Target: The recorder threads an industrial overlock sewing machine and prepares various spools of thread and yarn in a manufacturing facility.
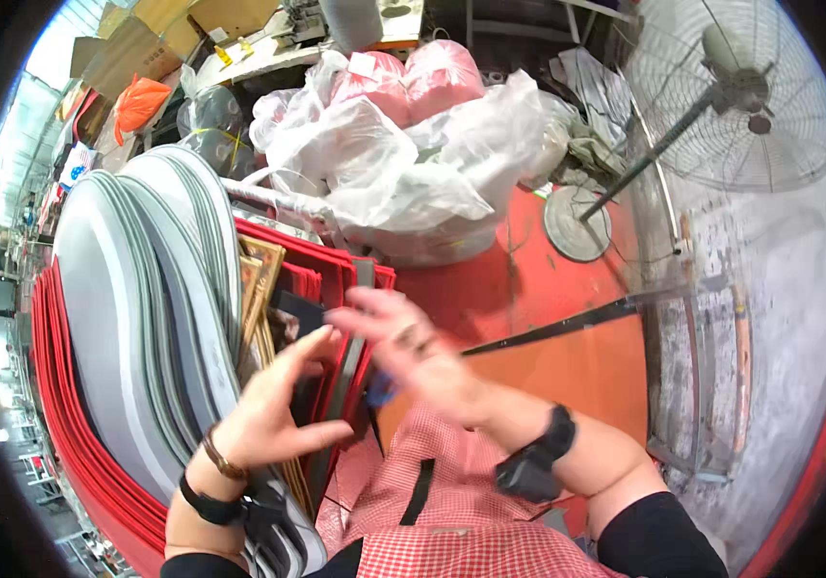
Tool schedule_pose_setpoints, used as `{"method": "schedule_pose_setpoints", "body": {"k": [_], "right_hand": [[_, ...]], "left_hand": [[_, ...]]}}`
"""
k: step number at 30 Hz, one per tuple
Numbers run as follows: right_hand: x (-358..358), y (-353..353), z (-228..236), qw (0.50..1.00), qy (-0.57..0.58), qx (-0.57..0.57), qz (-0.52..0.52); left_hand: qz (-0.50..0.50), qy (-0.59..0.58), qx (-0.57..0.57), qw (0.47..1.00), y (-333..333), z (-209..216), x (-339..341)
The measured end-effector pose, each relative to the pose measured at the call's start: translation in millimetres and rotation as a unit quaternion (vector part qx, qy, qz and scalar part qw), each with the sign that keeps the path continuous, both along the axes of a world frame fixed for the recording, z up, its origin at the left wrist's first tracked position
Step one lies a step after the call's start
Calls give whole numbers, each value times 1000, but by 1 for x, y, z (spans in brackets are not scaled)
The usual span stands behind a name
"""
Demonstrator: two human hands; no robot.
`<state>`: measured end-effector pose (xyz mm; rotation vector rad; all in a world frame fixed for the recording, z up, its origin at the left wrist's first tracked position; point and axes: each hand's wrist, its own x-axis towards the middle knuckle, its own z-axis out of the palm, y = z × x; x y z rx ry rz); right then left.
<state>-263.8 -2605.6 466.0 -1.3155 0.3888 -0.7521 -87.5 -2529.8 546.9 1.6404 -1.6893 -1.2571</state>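
My left hand (283, 409) hovers over the front edge of a standing stack, thumb spread away from its fingers and nothing in its grasp. To its right, my right hand (398, 337) is raised with outstretched fingers, slightly smeared by motion, near the stack's red pieces. The stack holds grey curved flat pieces (114, 289) with pale edging. Red sheets (56, 376) are layered along its left side. On its right are gold-and-brown patterned pieces (263, 275) and red pieces with a grey strip (356, 289). A small blue thing (381, 388) shows partly behind my right wrist.
Large clear plastic bags (403, 197) and pink bundles (442, 79) stand ahead on the red floor (557, 289). A pedestal fan (735, 91) is at the right by the wall. An orange board (567, 376) lies nearer. Cardboard boxes (129, 63) sit at the far left.
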Motion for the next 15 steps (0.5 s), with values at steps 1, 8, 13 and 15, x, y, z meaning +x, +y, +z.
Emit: {"method": "schedule_pose_setpoints", "body": {"k": [1, 8, 13, 15], "right_hand": [[25, 0, 1, 995, 39, -92, 12], [81, -69, -8, 962, 160, -203, 89], [54, -193, -160, 778, 615, -124, -40], [47, -246, -209, 706, 675, -212, -24]], "left_hand": [[7, 53, 7, 999, -6, -4, 1], [257, -113, 16, 960, -27, 67, 60], [306, -361, -200, 858, -37, 45, 203], [364, -285, -169, 871, -41, 0, 220]]}}
